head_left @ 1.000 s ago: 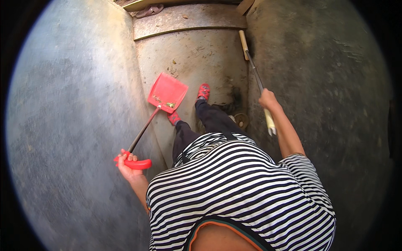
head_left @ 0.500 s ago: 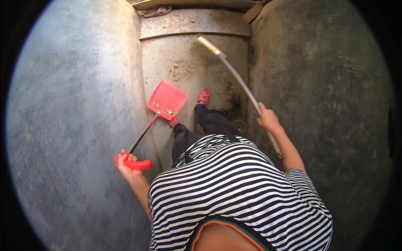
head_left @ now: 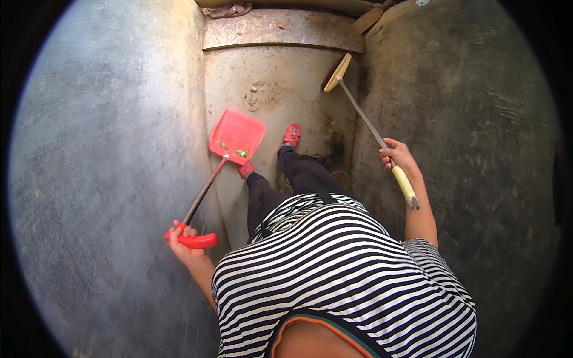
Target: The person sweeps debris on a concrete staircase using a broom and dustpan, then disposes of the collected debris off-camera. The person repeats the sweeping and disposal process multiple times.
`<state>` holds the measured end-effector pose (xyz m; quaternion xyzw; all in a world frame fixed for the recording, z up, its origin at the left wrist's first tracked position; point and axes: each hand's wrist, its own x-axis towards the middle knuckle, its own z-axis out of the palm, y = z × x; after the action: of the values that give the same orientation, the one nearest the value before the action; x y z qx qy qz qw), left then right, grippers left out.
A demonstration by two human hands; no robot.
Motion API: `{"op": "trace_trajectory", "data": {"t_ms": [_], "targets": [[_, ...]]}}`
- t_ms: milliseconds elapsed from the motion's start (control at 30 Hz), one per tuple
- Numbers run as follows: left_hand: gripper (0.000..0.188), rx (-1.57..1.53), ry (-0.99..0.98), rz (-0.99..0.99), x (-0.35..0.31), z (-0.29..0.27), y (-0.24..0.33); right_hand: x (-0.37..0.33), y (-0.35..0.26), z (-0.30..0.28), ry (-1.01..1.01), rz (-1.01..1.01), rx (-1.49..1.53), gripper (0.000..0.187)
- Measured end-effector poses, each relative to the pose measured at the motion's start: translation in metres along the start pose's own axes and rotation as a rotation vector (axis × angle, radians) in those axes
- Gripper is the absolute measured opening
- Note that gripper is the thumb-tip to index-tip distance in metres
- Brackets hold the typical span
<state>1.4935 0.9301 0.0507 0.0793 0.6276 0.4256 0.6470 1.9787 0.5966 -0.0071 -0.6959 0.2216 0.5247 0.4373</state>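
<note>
My left hand [head_left: 188, 243] is wrapped round the red grip of a long-handled dustpan [head_left: 237, 130]. The pan is red and lies in front of my feet, with bits of leaf and dirt near its handle side. My right hand [head_left: 397, 154] closes round the grey shaft of a broom [head_left: 365, 117], just above its yellow grip sleeve. The broom's cream head points away from me, near the right wall, with dark bristles partly showing under it. Whether those bristles touch the floor I cannot tell.
Grey walls rise close on the left [head_left: 113, 173] and right [head_left: 477, 149]. A raised sill [head_left: 283, 28] crosses the far end of the floor. Dry leaf scraps [head_left: 253, 95] lie beyond the pan. My feet in red sandals [head_left: 290, 136] stand between the walls.
The broom has swung to the right and its head has turned, while my right hand has moved slightly right and up. The dustpan has barely shifted.
</note>
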Motion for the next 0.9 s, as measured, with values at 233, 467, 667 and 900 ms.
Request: {"op": "trace_trajectory", "data": {"t_ms": [233,467,667,900], "targets": [[0.019,0.035,0.054,0.018,-0.011,-0.003,0.007,0.025,-0.003,0.000,0.261,-0.108,-0.686,0.027],[0.017,0.030,0.012,-0.015,-0.008,-0.006,0.012,0.088,-0.019,0.106,0.341,-0.179,-1.234,0.024],[0.017,0.064,0.070,0.032,0.005,-0.009,0.008,0.013,-0.033,0.088,0.105,-0.303,-1.045,0.041],[0.018,0.089,0.068,0.025,-0.011,-0.001,0.010,0.070,-0.085,0.067,0.350,-0.636,-1.295,0.025]]}}
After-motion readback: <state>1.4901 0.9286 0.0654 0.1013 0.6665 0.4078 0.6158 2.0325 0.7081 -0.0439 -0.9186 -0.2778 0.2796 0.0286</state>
